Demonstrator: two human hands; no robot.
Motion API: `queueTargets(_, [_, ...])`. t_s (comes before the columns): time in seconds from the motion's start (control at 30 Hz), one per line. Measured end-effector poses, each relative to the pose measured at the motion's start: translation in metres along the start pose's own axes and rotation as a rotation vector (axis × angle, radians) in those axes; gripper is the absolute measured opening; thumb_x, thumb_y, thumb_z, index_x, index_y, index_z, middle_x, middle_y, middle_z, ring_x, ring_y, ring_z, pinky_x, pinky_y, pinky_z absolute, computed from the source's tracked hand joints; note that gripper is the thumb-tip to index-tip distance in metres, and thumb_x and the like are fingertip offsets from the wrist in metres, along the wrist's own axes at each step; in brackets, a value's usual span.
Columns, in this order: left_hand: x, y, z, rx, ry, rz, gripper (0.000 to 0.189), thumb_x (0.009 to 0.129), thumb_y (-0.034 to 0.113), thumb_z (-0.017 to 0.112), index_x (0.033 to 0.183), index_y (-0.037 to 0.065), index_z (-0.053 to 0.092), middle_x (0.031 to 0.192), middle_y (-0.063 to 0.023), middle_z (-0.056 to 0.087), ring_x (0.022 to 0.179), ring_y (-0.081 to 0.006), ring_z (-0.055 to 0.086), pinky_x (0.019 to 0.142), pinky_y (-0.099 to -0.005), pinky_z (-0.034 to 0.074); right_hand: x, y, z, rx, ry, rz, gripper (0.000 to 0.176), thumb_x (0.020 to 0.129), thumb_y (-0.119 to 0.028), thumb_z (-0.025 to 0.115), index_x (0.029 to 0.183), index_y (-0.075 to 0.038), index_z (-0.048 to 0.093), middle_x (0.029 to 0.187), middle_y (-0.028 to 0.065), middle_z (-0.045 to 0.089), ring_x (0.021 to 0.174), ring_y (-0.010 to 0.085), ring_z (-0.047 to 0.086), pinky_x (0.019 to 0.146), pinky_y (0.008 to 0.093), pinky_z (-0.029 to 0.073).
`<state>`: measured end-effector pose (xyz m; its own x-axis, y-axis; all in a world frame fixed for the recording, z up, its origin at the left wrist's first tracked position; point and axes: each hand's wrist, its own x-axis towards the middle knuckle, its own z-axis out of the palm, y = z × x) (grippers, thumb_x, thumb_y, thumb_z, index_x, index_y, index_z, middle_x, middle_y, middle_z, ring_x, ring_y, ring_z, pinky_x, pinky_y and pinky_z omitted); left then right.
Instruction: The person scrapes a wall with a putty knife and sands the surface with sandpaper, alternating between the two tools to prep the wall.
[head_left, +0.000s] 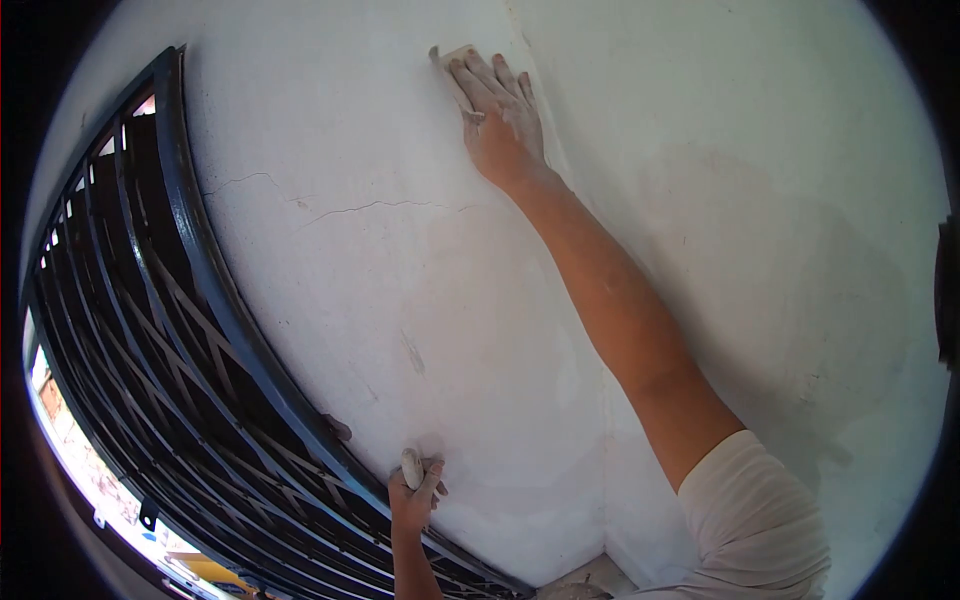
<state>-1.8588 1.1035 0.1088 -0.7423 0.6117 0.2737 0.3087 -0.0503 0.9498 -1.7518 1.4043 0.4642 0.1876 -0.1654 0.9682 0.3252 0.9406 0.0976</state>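
Presently, right hand (500, 120) lies flat, fingers extended, pressing a sanding pad (452, 54) high on the white wall (330, 300) beside the corner. Left hand (413, 500) clenches a pale rounded object (411, 466) near the window grille (200, 380). Risk: at full reach the unclasped pad could slip and fall.

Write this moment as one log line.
right hand: flat on tan sanding pad, white plaster wall | left hand: grips small pale rounded object, beside dark metal window grille

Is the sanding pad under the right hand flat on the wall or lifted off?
Flat: the right hand, fingers spread, presses the sanding pad against the wall.
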Motion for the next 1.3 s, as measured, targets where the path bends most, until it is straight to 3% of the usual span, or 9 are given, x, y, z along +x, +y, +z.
queueTargets(0.2, [0.001,-0.003,0.0,-0.019,-0.003,0.025,0.02,0.088,0.018,0.07,0.095,-0.001,0.07,0.062,-0.0051,0.062,0.047,-0.0095,0.053,0.042,-0.022,0.038,-0.07,-0.017,-0.033,-0.1,-0.172,0.05,0.06,0.081,-0.001,0.059,0.139,-0.013,0.05,0.151,0.0066,0.041,0.138,0.036,0.037,0.114,0.0551,0.028])
queueTargets(0.5, [0.002,-0.005,-0.004,0.005,-0.018,0.023,0.02,0.089,0.018,0.07,0.095,-0.001,0.07,0.063,-0.0051,0.062,0.049,-0.0097,0.055,0.042,-0.022,0.04,0.019,0.002,0.001,-0.076,-0.056,0.051,0.051,0.085,-0.009,0.059,0.136,-0.012,0.052,0.149,0.0068,0.044,0.138,0.0361,0.037,0.115,0.0533,0.027])
queueTargets(0.6, [0.001,-0.002,-0.003,0.012,-0.021,0.01,0.02,0.089,0.018,0.069,0.095,-0.001,0.07,0.063,-0.005,0.062,0.05,-0.0096,0.056,0.043,-0.0221,0.04,0.02,-0.004,0.0,-0.258,-0.009,0.02,0.048,0.086,-0.011,0.058,0.133,-0.011,0.053,0.147,0.0068,0.046,0.132,0.033,0.045,0.108,0.0498,0.034])
queueTargets(0.7, [0.0,0.0,-0.004,0.025,-0.032,0.003,0.02,0.089,0.018,0.07,0.095,0.0,0.07,0.063,-0.0049,0.062,0.05,-0.0094,0.055,0.044,-0.0223,0.04,0.004,-0.017,-0.024,-0.287,-0.178,0.202,0.052,0.09,-0.015,0.056,0.141,-0.016,0.049,0.147,0.0024,0.048,0.124,0.03,0.05,0.101,0.0456,0.039])
queueTargets(0.8, [-0.003,0.001,-0.004,0.04,-0.032,0.0,0.02,0.089,0.019,0.07,0.096,0.0,0.07,0.063,-0.0046,0.062,0.05,-0.009,0.054,0.044,-0.0227,0.039,-0.019,-0.019,-0.034,-0.385,-0.204,0.223,0.044,0.086,-0.015,0.06,0.13,-0.01,0.056,0.146,0.0056,0.049,0.107,0.0264,0.055,0.09,0.0432,0.04])
queueTargets(1.0, [0.001,-0.003,-0.006,0.028,-0.049,0.038,0.02,0.089,0.019,0.07,0.096,0.0,0.07,0.063,-0.0036,0.063,0.05,-0.0089,0.054,0.046,-0.0233,0.04,0.003,-0.009,-0.019,-0.32,-0.096,0.249,0.038,0.085,-0.013,0.058,0.124,-0.011,0.059,0.14,0.0059,0.053,0.102,0.0287,0.057,0.086,0.045,0.043])
queueTargets(1.2, [0.002,-0.005,-0.008,0.022,-0.062,0.029,0.018,0.089,0.016,0.069,0.095,0.0,0.071,0.063,-0.0041,0.063,0.052,-0.0094,0.056,0.046,-0.0238,0.04,0.048,0.008,-0.008,-0.309,-0.123,0.284,0.037,0.088,-0.016,0.055,0.125,-0.012,0.06,0.139,0.0065,0.054,0.105,0.0304,0.058,0.088,0.0451,0.047])
queueTargets(1.3, [0.001,-0.003,-0.008,0.042,-0.07,0.007,0.017,0.089,0.015,0.068,0.095,-0.001,0.071,0.064,-0.0045,0.063,0.053,-0.0101,0.057,0.047,-0.0241,0.041,0.043,0.012,-0.004,-0.358,-0.013,0.24,0.036,0.094,-0.024,0.052,0.127,-0.015,0.061,0.117,0.0082,0.067,0.101,0.0353,0.062,0.09,0.0455,0.048])
